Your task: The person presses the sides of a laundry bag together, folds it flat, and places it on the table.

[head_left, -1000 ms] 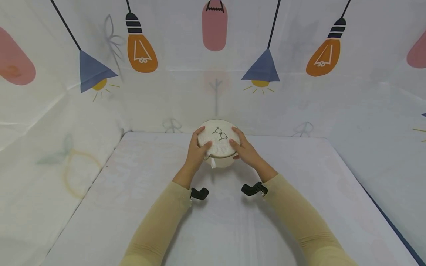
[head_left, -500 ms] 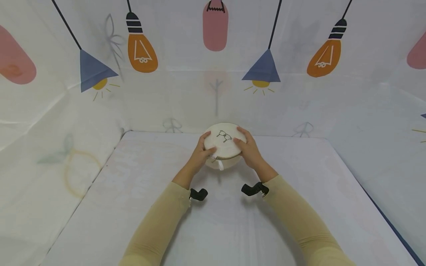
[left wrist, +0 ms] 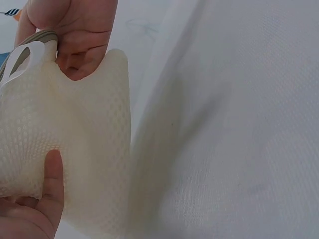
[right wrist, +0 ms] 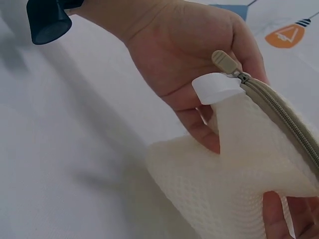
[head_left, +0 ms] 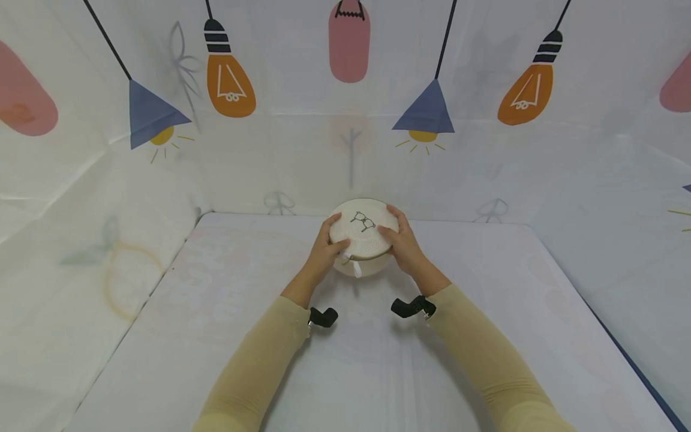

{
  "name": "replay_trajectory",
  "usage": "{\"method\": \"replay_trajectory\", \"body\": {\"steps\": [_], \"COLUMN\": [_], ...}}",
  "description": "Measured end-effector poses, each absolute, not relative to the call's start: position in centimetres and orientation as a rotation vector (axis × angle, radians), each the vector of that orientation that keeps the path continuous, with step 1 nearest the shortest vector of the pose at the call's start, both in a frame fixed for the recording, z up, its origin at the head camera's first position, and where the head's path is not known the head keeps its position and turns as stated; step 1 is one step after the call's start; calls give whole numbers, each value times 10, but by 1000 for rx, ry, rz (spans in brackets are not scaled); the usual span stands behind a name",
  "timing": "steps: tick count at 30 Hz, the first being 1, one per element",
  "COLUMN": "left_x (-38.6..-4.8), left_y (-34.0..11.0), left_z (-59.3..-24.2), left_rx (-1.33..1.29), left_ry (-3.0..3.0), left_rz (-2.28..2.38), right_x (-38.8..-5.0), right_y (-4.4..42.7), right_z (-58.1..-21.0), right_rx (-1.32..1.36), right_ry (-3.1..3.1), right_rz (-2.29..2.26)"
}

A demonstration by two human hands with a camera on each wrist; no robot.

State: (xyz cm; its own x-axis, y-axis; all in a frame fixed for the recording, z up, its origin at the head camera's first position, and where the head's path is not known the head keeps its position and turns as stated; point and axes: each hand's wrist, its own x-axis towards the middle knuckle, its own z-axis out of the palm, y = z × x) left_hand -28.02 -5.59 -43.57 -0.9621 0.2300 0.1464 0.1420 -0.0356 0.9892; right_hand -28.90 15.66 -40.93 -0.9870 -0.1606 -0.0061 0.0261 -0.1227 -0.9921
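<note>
In the head view, a round cream mesh pouch with a small dark line drawing on top is held at the far middle of the table. My left hand grips its left side, thumb on the top face. On the right side my right hand grips it, also with the thumb on top. A white loop hangs from the near edge. The right wrist view shows the beige zipper with its pull tab beside the white loop. Soft mesh sags below the zipper edge.
A white-covered table lies under both forearms. White cloth walls printed with lamps and bulbs stand behind and at the sides. A black wrist mount is on the left wrist and another on the right.
Compared with one second ago, the pouch has shifted slightly to the right and a little nearer, still in both hands. Over the last half second it has hardly moved.
</note>
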Motion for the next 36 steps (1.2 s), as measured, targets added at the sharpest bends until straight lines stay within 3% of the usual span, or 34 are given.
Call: {"method": "replay_trajectory", "body": {"steps": [36], "left_x": [-279], "left_y": [-61], "left_z": [-431], "left_rx": [452], "left_ry": [2066], "left_rz": [2338], "right_x": [-286], "right_y": [161], "right_z": [-412], "right_rx": [-200], "right_ry": [1814], "right_rz": [-2303]}}
